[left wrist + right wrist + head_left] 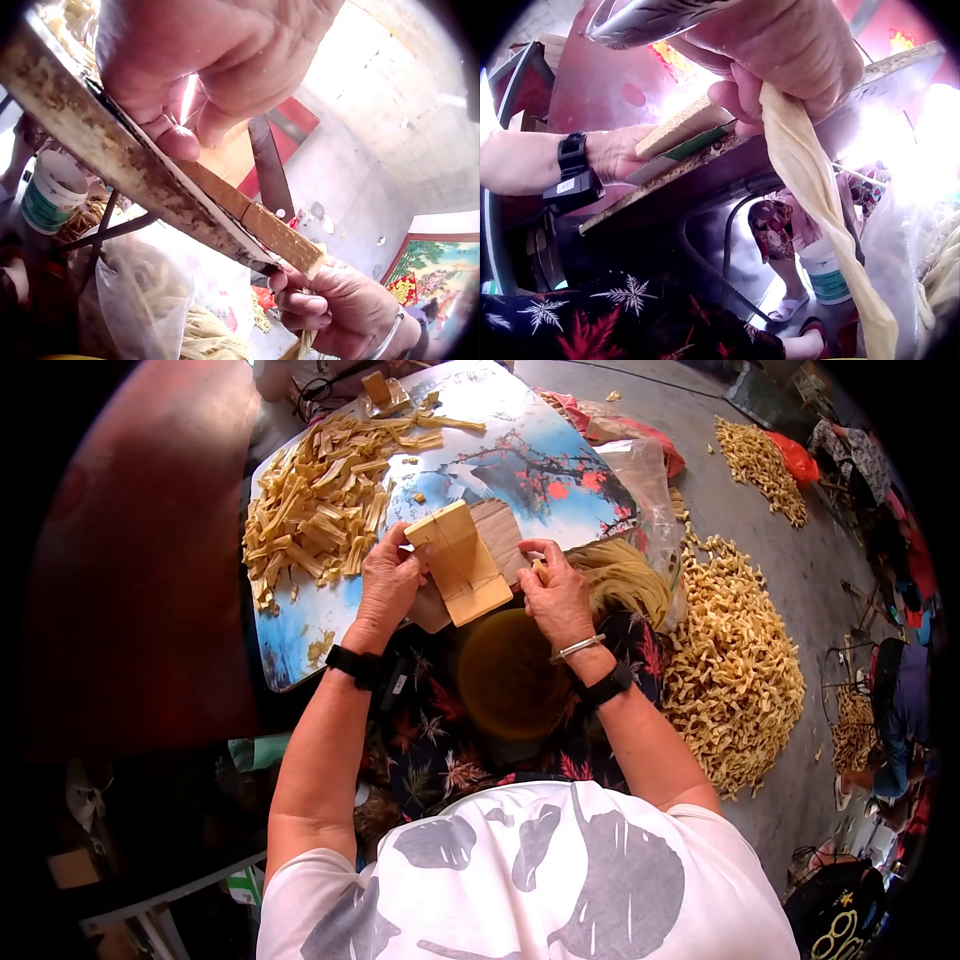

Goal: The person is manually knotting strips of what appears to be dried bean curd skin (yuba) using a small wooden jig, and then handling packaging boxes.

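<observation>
A small wooden board (458, 555) with a line across it lies tilted on cardboard (497, 528) at the table's near edge. The left hand (393, 580) pinches the board's left side between thumb and fingers. At the right, the right hand (556, 595) grips a pale yellow strip, close to the board's corner. That strip (817, 199) hangs down long and twisted from the fingers in the right wrist view. In the left wrist view the right hand (341, 307) is beside the end of the board (281, 240).
Flat yellow pieces (320, 500) are heaped on the left of the painted table (540, 450). Long strips (625, 580) lie in a plastic bag at the right. A large pile of knotted pieces (735, 670) covers the floor beyond. A round basin (515, 675) is at the lap.
</observation>
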Demonstrator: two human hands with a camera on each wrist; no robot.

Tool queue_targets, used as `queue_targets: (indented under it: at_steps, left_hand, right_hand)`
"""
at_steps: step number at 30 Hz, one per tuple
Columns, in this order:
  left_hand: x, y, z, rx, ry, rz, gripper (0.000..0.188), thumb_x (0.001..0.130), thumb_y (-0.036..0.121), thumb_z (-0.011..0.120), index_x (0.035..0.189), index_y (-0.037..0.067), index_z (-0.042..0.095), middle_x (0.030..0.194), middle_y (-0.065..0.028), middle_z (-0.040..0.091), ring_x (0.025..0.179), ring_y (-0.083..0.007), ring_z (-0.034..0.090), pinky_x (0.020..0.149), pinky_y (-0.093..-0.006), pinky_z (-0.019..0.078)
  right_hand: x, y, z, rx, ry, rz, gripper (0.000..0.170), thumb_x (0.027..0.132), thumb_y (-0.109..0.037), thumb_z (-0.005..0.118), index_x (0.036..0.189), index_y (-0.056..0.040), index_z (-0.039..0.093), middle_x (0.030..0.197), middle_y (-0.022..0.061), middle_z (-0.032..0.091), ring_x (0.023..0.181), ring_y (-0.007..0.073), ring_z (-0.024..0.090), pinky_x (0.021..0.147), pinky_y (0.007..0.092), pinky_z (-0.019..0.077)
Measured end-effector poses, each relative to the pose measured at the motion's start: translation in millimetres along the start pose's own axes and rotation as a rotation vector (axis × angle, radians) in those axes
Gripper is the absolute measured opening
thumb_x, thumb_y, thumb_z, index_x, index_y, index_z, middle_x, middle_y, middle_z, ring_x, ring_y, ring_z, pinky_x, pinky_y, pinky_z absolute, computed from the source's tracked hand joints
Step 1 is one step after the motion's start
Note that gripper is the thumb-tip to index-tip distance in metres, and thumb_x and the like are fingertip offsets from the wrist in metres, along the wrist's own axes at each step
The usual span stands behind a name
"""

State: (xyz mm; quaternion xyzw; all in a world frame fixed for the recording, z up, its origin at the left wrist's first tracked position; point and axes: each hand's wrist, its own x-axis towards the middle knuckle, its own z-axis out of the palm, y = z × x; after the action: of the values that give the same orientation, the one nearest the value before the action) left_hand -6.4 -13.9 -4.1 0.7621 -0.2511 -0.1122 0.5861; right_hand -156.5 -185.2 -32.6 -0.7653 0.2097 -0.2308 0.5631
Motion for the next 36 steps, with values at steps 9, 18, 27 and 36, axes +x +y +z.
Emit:
queue_targets:
  at_steps: [9, 18, 27, 36]
  left_hand:
    - [-0.1, -4.9, -2.0, 0.041, 0.002, -0.006, 0.02, 0.088, 0.006, 0.065, 0.108, 0.003, 0.064, 0.073, -0.0002, 0.062, 0.059, -0.0059, 0.055, 0.055, -0.0226, 0.0483]
    - [-2.1, -11.4, -0.2, 0.047, 0.052, 0.042, 0.015, 0.086, 0.005, 0.066, 0.101, 0.003, 0.064, 0.073, -0.0003, 0.062, 0.059, -0.0067, 0.055, 0.055, -0.0233, 0.0485]
    - [-8.4, 3.4, -1.5, -0.015, 0.042, 0.021, 0.015, 0.089, 0.004, 0.062, 0.103, 0.001, 0.064, 0.078, -0.0003, 0.063, 0.06, -0.0066, 0.055, 0.056, -0.0231, 0.0482]
    - [-106.1, 29.8, -4.0, 0.27, 0.06, 0.211, 0.004, 0.092, 0.003, 0.064, 0.091, 0.0, 0.065, 0.079, -0.0012, 0.061, 0.069, -0.0093, 0.054, 0.062, -0.023, 0.046]
  right_hand:
    - [0.1, -3.5, 2.0, 0.023, 0.009, 0.038, 0.025, 0.088, -0.011, 0.06, 0.113, -0.008, 0.056, 0.068, 0.0084, 0.068, 0.061, 0.0211, 0.066, 0.063, 0.0352, 0.0511]
    - [-0.7, 0.8, 5.8, -0.009, 0.068, -0.001, 0.024, 0.087, -0.01, 0.062, 0.111, -0.007, 0.057, 0.074, 0.0112, 0.068, 0.066, 0.0229, 0.067, 0.065, 0.0361, 0.0515]
    - [-9.8, -7.7, -5.2, 0.004, 0.051, -0.017, 0.019, 0.091, -0.012, 0.061, 0.108, -0.0055, 0.057, 0.073, 0.0099, 0.066, 0.067, 0.0224, 0.068, 0.065, 0.0352, 0.0522]
    - [-80.0, -19.2, -38.0, 0.037, -0.201, -0.061, 0.02, 0.1, -0.018, 0.052, 0.095, -0.0021, 0.062, 0.073, 0.0098, 0.065, 0.066, 0.0179, 0.066, 0.059, 0.0306, 0.05]
